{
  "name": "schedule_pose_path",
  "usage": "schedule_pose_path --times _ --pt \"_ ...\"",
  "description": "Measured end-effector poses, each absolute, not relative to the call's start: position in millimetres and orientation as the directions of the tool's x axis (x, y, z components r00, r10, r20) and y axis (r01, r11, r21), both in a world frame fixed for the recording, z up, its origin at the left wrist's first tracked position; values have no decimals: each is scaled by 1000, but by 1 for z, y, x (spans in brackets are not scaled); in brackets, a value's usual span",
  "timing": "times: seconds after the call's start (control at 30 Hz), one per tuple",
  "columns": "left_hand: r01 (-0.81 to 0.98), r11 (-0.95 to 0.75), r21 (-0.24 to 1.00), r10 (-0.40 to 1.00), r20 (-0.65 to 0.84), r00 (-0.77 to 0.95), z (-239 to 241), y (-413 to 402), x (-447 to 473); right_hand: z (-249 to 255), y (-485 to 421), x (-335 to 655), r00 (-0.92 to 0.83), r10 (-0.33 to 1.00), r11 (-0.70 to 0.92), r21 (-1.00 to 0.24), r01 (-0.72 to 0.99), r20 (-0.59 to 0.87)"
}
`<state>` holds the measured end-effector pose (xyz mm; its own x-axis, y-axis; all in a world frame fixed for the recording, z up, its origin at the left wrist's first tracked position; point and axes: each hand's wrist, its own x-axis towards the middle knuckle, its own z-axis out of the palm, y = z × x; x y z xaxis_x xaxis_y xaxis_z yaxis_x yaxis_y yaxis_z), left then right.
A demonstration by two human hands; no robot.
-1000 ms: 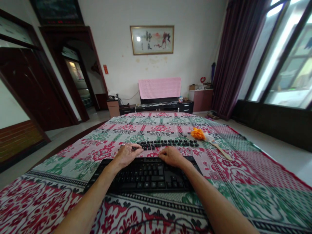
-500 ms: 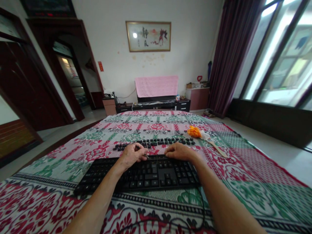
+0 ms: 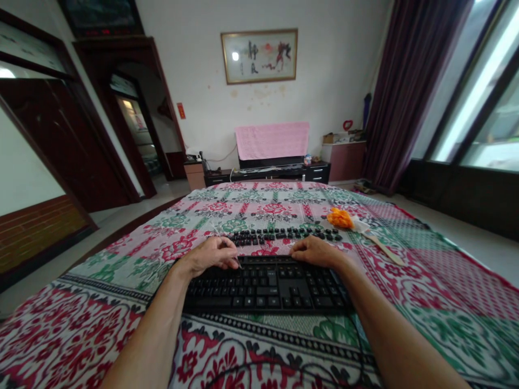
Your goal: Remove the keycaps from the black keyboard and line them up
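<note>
A black keyboard [image 3: 259, 292] lies across the patterned cloth in front of me, and several of its keys look bare or lighter. My left hand [image 3: 214, 253] is closed in a pinch above its far left part. From those fingers a thin pointed tool [image 3: 239, 264] pokes down towards the keys; its exact kind is too small to make out. My right hand [image 3: 314, 252] has its fingers curled onto the far edge of the keyboard, holding it. Just beyond both hands, loose black keycaps [image 3: 279, 234] lie in rows on the cloth.
An orange-headed brush or duster [image 3: 340, 218] with a pale flat handle lies at the right. The keyboard's cable [image 3: 362, 346] runs down past my right forearm. A flowered cloth [image 3: 275, 208] covers the table. Farther off stands a low cabinet [image 3: 316, 173] under a pink towel [image 3: 272, 141].
My left hand has moved leftward along the keyboard's far edge, still pinching the thin tool. My right hand keeps its place on the keyboard. The camera view has turned slightly left.
</note>
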<state>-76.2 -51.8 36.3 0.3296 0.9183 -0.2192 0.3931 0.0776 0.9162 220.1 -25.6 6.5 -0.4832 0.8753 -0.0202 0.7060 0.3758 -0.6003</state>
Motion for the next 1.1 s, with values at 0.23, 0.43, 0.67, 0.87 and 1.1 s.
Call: schedule_pose_path --times 0.23,0.43,0.67,0.87,1.1 --pt "488 -39 872 882 -200 428 46 -58 -78 1 -32 178 -513 845 514 -501 697 154" --pt "522 -156 839 848 -157 506 51 -59 -74 -12 -29 164 -529 812 582 -398 708 246" --pt "495 -180 850 799 -167 578 51 -59 -73 -11 -29 165 -524 822 568 -395 722 222" --pt "403 -116 908 854 -116 507 47 -58 -71 -13 -27 164 -527 817 576 -389 719 234" --pt "471 -148 870 907 -71 416 28 -54 -63 -13 -27 164 -529 814 580 -389 716 240"
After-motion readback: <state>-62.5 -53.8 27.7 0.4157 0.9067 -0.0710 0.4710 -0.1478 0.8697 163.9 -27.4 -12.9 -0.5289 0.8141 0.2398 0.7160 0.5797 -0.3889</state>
